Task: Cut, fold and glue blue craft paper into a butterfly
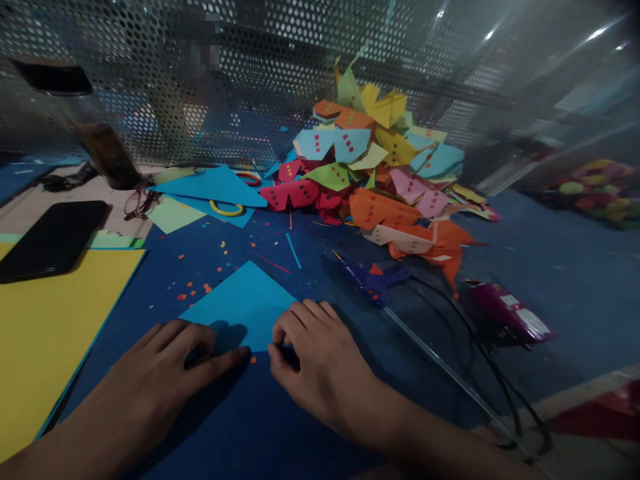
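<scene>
A sheet of blue paper lies on the dark blue table with one corner pointing away from me. My left hand rests on its left near side, fingers curled and thumb stretched along the near edge. On the right near side, my right hand is curled, thumb and forefinger bent close together at the paper's edge. Both hands partly hide the sheet. A tiny orange paper square lies between them. Just beyond my right hand is a blue glue gun with a clear glue stick sticking out of its back.
Folded paper butterflies are heaped against a perforated metal panel. Left are yellow sheets, a black phone, glasses and a bottle. A yellow scissor-like handle shows under blue paper. Right is a purple packet by a black cable.
</scene>
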`<state>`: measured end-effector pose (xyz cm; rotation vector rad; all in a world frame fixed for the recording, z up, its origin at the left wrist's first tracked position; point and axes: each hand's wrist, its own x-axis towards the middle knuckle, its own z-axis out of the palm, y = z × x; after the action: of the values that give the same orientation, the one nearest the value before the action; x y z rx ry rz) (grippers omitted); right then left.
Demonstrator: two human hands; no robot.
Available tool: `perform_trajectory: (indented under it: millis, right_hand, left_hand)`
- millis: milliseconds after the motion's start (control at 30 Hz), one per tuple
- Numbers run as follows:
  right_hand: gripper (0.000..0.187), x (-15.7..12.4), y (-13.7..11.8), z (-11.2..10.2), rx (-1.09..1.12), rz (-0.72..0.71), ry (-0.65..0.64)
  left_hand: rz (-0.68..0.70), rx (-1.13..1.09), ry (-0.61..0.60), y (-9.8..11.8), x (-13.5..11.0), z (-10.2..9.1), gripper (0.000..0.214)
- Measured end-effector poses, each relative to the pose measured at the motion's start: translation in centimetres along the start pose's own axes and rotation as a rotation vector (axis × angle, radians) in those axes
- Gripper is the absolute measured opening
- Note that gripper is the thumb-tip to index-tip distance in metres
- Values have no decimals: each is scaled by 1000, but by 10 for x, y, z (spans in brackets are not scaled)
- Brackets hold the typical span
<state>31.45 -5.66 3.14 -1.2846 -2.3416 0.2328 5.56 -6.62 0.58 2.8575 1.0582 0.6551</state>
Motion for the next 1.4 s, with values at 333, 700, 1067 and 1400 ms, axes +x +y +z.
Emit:
perform_trajectory:
  millis: [333, 700, 1067, 1400]
  right_hand:
    - [12, 1, 1, 2, -24, 14, -2]
    - [9, 1, 3, 1, -14, 1, -23]
    - [9, -2, 6, 1, -7, 7, -14]
    - [13, -5, 8, -5, -20, 23, -20]
  left_hand:
    - [-5, -10, 22, 1, 1, 0, 60]
    - [-49, -23, -13, 0, -5, 3, 62]
    - [-49, -4, -36, -2, -9, 6, 63]
    - [-35, -11, -15, -1, -6, 3, 62]
